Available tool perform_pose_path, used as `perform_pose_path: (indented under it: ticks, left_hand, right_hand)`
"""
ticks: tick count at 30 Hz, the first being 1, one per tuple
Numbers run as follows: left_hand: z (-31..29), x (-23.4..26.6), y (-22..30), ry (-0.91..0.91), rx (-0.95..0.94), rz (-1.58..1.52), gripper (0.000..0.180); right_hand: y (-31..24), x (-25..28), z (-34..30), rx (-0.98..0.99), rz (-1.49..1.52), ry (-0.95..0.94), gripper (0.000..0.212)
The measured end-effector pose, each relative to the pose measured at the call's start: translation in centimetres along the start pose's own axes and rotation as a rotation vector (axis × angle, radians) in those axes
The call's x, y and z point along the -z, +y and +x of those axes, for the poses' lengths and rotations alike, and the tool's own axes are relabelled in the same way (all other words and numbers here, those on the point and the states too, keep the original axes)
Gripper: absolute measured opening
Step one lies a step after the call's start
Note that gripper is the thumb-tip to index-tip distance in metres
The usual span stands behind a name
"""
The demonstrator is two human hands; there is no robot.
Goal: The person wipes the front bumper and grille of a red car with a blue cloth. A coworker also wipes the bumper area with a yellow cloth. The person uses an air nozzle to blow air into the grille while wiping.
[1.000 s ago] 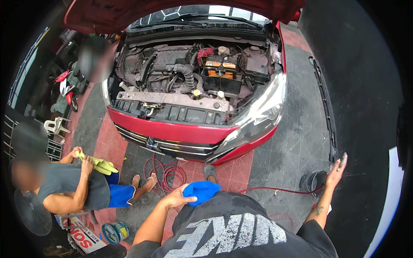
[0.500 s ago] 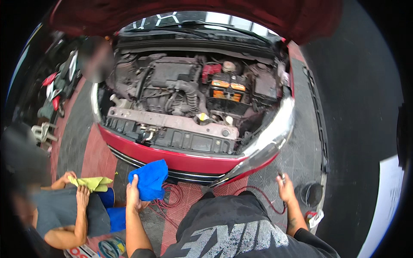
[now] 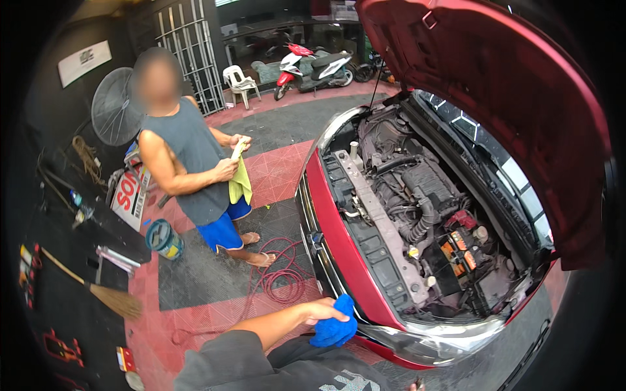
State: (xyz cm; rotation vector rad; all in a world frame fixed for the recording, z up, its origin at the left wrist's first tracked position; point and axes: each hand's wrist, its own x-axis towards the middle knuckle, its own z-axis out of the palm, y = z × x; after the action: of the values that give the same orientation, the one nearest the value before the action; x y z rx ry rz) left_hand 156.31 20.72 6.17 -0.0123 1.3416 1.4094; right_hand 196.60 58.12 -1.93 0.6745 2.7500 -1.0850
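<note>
One blue cloth (image 3: pixel 335 329) is showing in the head view at six o'clock, bunched in my left hand (image 3: pixel 323 310). I am gripping it with my fingers closed around part of it, and its soft folds are spilling past and below them. My left forearm is reaching in from the seven o'clock side, out of a dark sleeve. The cloth is hanging just beside the front corner of a red car (image 3: pixel 331 238); I cannot tell whether they are touching. My right hand (image 3: pixel 418 385) is barely showing at five o'clock, cut off by the lower edge, so I cannot tell whether it is spread, closed or holding something.

The car is filling the three o'clock side, its raised hood (image 3: pixel 489 85) leaning over at two o'clock and its engine (image 3: pixel 424 186) lying exposed. An orange-labelled battery (image 3: pixel 458 253) is sitting toward four o'clock.

Between nine and ten o'clock, a co-worker (image 3: pixel 186 186) in a grey sleeveless top and blue shorts is standing, holding a yellow-green cloth (image 3: pixel 240 184) in both hands. A red hose (image 3: pixel 280 272) is lying coiled at seven o'clock. A bucket (image 3: pixel 163 241) is standing between eight and nine o'clock, and a scooter (image 3: pixel 319 65) is standing at twelve.
</note>
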Motion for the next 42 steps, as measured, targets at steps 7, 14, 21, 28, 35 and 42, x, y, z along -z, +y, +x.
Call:
perform_pose_path:
  ticks: [7, 14, 21, 28, 35, 42]
  left_hand:
    - [8.1, -21.9, 0.4, 0.072, -0.257, -0.080, 0.043]
    - [12.9, -34.6, 3.8, -0.104, -0.349, -0.294, 0.049]
    - [29.7, -47.8, 1.0, 0.400, -0.877, 0.420, 0.043]
    - [38.0, -58.1, 4.7, 0.452, -0.954, 0.681, 0.049]
    - [44.3, -61.9, 9.3, 0.578, -0.941, 1.021, 0.038]
    - [52.5, -69.5, 19.4, 0.606, -1.137, 1.284, 0.032]
  right_hand:
    - [13.8, 12.6, -10.7, -0.369, -0.066, -0.031, 0.045]
    - [13.1, 30.8, -11.9, -0.418, -0.103, 0.476, 0.049]
    - [5.2, 30.4, 0.9, -0.214, 0.638, 0.361, 0.036]
    - [6.9, 34.4, 14.1, -0.191, 0.275, 0.372, 0.031]
    - [9.8, 39.4, 17.3, -0.183, 0.336, 0.428, 0.027]
    - [11.9, 41.6, 18.2, -0.236, 0.346, 0.465, 0.026]
